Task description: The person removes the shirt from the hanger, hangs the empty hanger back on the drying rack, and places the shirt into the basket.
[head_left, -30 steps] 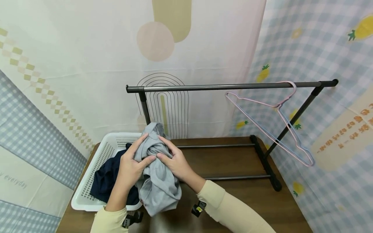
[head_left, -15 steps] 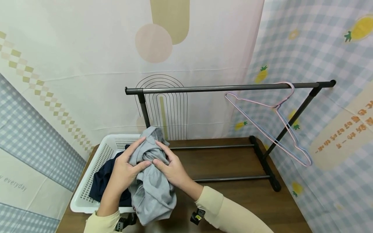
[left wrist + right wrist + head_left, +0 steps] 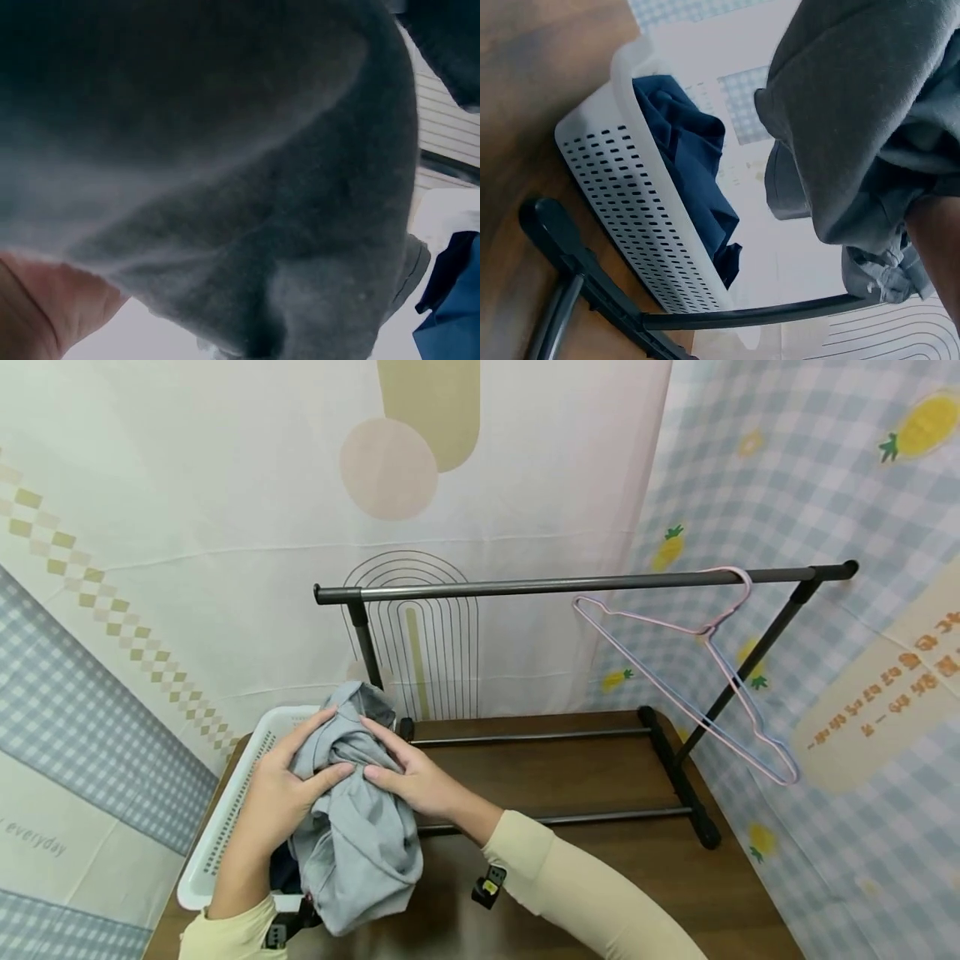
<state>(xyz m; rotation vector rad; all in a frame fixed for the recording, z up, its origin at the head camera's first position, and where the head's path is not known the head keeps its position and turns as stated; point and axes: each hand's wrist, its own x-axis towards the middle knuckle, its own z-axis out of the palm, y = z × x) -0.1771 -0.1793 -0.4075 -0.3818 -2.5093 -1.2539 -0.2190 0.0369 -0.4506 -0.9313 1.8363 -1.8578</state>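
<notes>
Both hands hold a bunched grey garment (image 3: pixel 363 852) over the white basket (image 3: pixel 217 835) in the head view. My left hand (image 3: pixel 273 793) grips its left side, with the thumb across the front. On the other side my right hand (image 3: pixel 412 781) grips it, its thumb close to the left one. The cloth hangs in folds below the hands, and its exact kind cannot be told. Dark navy clothing (image 3: pixel 682 157) lies in the basket, mostly hidden by the grey cloth in the head view. In the left wrist view the grey cloth (image 3: pixel 247 187) fills most of the picture.
A black clothes rack (image 3: pixel 525 587) stands on the wooden table (image 3: pixel 570 885), right of the basket. Pink and pale blue hangers (image 3: pixel 705 631) hang near the right end of its bar. Printed curtains (image 3: pixel 540 460) surround the table.
Both hands have moved left with the grey garment, which now covers more of the basket and the navy clothing. The view has shifted slightly.
</notes>
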